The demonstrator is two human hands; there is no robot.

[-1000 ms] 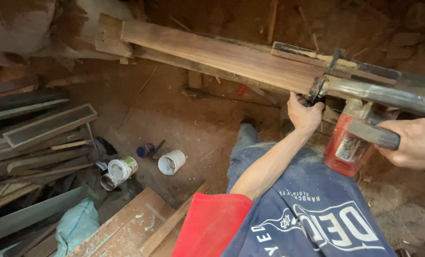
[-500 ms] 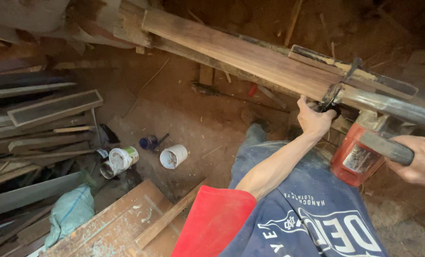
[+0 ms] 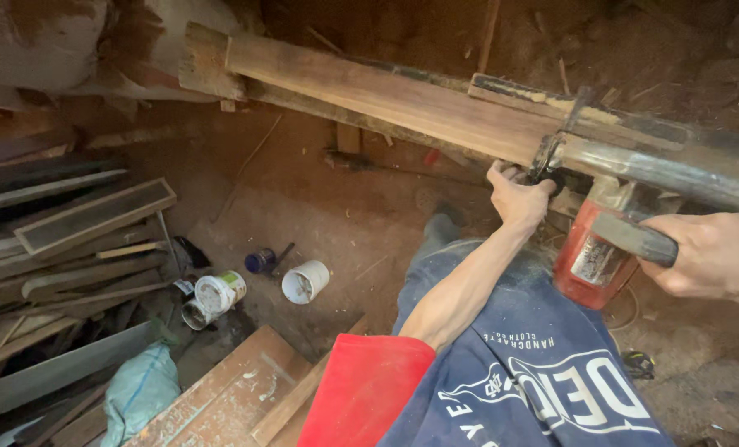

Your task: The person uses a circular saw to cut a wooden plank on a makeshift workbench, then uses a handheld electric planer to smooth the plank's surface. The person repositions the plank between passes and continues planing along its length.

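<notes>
A: Where is the plank?
B: It lies raised across the pit, running left to right.
A: The hands?
B: The left hand is clenched at the plank's underside; the right hand grasps the red tool's dark handle.

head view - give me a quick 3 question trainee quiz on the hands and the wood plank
1. True or false: the left hand is on the underside of the long plank.
2. What does the right hand grip? A) dark handle of the red power tool B) white cup C) green bag
3. Fill in: the white cup lies on the dirt ____.

Key: 1 true; 2 A; 3 floor
</notes>
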